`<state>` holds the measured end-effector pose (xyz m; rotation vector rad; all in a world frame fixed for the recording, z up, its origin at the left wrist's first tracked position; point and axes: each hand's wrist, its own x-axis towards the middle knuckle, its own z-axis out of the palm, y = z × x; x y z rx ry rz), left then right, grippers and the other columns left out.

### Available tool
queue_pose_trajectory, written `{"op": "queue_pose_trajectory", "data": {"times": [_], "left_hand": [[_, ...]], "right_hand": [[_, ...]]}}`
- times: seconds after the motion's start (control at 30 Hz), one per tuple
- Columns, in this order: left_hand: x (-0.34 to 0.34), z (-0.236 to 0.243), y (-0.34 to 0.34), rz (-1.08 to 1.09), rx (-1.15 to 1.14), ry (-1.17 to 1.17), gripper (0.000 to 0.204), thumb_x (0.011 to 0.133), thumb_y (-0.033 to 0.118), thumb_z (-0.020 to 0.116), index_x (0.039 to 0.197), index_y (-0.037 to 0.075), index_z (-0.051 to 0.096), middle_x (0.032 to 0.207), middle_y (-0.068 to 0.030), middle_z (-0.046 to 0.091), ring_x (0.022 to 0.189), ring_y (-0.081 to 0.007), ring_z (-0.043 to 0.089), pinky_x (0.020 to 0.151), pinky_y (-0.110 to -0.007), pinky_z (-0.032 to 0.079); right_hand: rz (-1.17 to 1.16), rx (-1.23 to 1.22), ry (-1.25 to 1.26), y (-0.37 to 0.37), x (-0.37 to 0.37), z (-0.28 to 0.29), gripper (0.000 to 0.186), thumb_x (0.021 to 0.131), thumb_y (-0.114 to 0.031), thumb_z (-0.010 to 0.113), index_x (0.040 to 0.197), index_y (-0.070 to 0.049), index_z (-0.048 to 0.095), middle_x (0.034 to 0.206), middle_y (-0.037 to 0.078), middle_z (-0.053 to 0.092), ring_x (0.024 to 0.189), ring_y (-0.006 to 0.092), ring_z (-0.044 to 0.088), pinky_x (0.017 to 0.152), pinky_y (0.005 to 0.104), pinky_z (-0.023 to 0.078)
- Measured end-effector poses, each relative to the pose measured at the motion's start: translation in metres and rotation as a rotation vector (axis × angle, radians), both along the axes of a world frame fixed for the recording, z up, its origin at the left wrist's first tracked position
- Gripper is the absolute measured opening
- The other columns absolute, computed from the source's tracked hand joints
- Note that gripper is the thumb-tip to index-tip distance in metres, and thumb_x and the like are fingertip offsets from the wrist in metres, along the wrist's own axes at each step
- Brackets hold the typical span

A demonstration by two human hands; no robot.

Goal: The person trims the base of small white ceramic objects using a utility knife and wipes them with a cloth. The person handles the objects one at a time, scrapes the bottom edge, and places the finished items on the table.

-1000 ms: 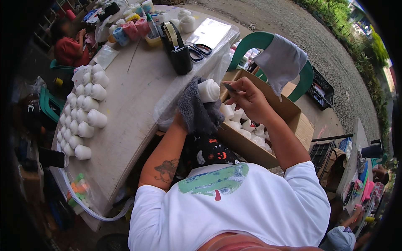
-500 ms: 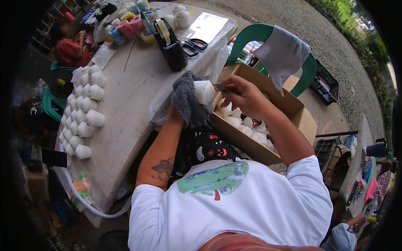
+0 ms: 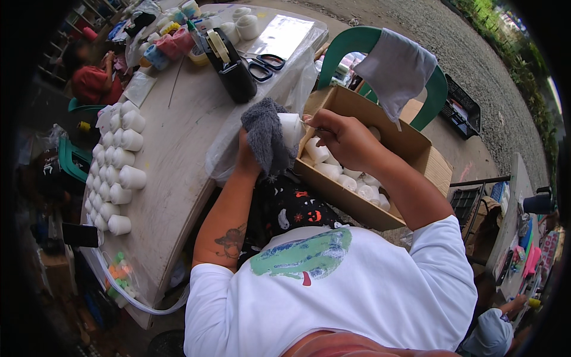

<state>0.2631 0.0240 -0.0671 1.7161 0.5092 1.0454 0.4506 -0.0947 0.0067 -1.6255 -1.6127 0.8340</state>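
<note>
A fluffy grey cloth (image 3: 266, 134) covers most of my left hand (image 3: 247, 156), which grips a white cup-shaped piece (image 3: 289, 128) through it. The piece lies on its side above the edge of an open cardboard box (image 3: 351, 202). My right hand (image 3: 334, 132) is closed in a pinch at the piece's right end. Whatever its fingertips hold is too small or hidden to make out. Several similar white pieces (image 3: 328, 170) lie loose in the box. On the table (image 3: 172, 143) to the left, rows of white pieces (image 3: 123, 157) stand or lie close together.
A black tape dispenser (image 3: 235, 74) and dark-handled scissors (image 3: 267, 66) sit on the far table, near clear plastic sheeting (image 3: 291, 77). Behind the box, a green chair (image 3: 339, 50) has a pale cloth (image 3: 398, 71) over it. A person in red (image 3: 92, 83) sits far left.
My right fingers have shifted slightly at the piece's end, and the thin dark flat item seen between them earlier no longer shows. The white piece has turned slightly in the cloth.
</note>
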Motion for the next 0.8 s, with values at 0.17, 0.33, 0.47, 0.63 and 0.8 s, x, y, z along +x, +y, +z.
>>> {"op": "queue_pose_trajectory", "data": {"times": [0.17,0.33,0.47,0.63,0.8], "left_hand": [[0.005,-0.013,0.006,-0.071,-0.244,-0.083,0.036,0.083,0.009,0.065,0.118,0.001,0.056,0.109,-0.0107,0.063,0.099,-0.0179,0.062,0.087,-0.031,0.050],[0.006,-0.022,0.011,-0.006,0.052,0.185,0.037,0.081,0.006,0.066,0.116,0.002,0.055,0.107,-0.0106,0.062,0.096,-0.0189,0.062,0.084,-0.032,0.051],[0.010,-0.025,0.011,0.029,0.217,0.398,0.032,0.078,0.007,0.069,0.107,0.003,0.057,0.101,-0.0105,0.063,0.091,-0.0206,0.061,0.082,-0.032,0.050],[0.012,-0.028,0.014,0.081,0.472,0.457,0.035,0.071,0.013,0.074,0.100,0.003,0.058,0.096,-0.0131,0.062,0.088,-0.0267,0.062,0.080,-0.036,0.049],[0.013,-0.010,0.009,0.128,0.586,0.467,0.039,0.067,0.022,0.076,0.097,0.004,0.059,0.090,-0.0156,0.062,0.086,-0.0328,0.062,0.078,-0.040,0.049]], "right_hand": [[0.043,0.157,-0.202,-0.009,-0.004,-0.008,0.026,0.084,0.011,0.053,0.106,-0.002,0.054,0.129,0.013,0.058,0.090,0.0259,0.066,0.079,0.0315,0.052],[0.189,0.251,-0.646,-0.020,-0.007,-0.002,0.028,0.082,0.012,0.053,0.105,-0.005,0.054,0.129,0.013,0.058,0.099,0.0284,0.065,0.082,0.0345,0.052],[0.113,0.029,-0.110,-0.013,0.006,-0.008,0.030,0.083,0.008,0.055,0.110,-0.004,0.054,0.128,0.013,0.059,0.106,0.0328,0.062,0.084,0.0357,0.050],[0.015,-0.066,0.257,0.003,0.018,-0.019,0.032,0.082,0.011,0.053,0.111,-0.004,0.054,0.125,0.014,0.060,0.106,0.0298,0.062,0.085,0.0332,0.049],[0.065,0.106,-0.161,0.001,0.009,-0.019,0.035,0.079,0.013,0.052,0.108,-0.006,0.054,0.133,0.010,0.055,0.105,0.0291,0.061,0.081,0.0370,0.050]]}}
